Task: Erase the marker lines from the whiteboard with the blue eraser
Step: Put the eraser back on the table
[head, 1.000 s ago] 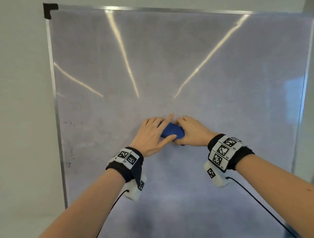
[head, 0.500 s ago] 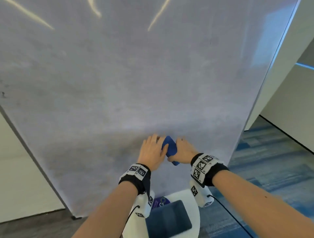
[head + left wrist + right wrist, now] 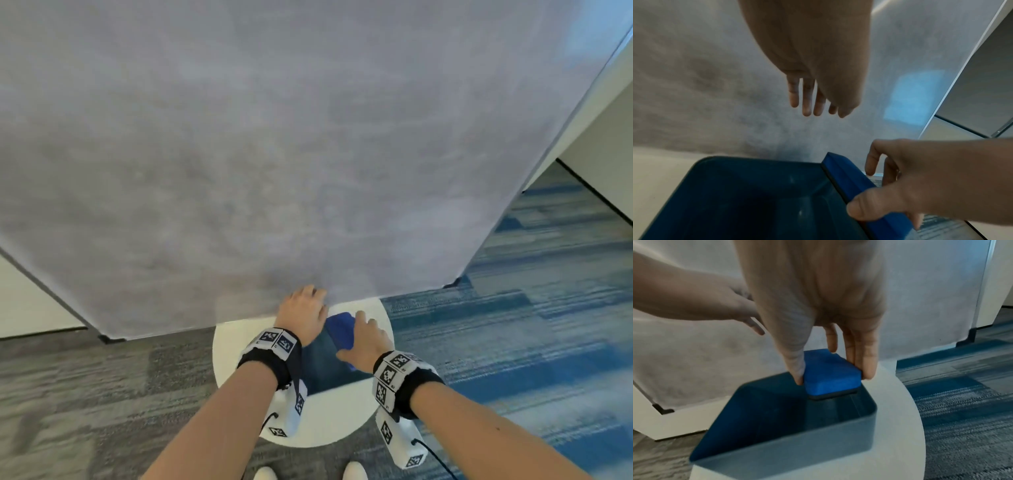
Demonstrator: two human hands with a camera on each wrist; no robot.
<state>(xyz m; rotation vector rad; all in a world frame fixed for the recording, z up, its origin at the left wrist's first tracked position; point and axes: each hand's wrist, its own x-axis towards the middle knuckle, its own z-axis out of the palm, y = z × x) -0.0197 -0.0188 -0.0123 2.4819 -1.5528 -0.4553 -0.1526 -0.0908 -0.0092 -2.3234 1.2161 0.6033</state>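
The whiteboard (image 3: pixel 239 144) fills most of the head view, its surface smeared grey with no clear marker lines visible, its bottom edge reaching the floor. The floor is carpet (image 3: pixel 513 308), grey to the left and blue-striped to the right. Just in front of the board stands a round white worktop (image 3: pixel 342 421) carrying a dark blue rectangular bin (image 3: pixel 789 443). The left hand (image 3: pixel 301 317) hovers near the board's lower edge with its fingers (image 3: pixel 805 100) straight and relaxed, holding nothing. The right hand (image 3: pixel 364 341) grips the blue eraser (image 3: pixel 830 373) across its width, thumb on one long side and fingers (image 3: pixel 865 363) on the other. The eraser sits above the bin's far corner, its dark underside facing down.
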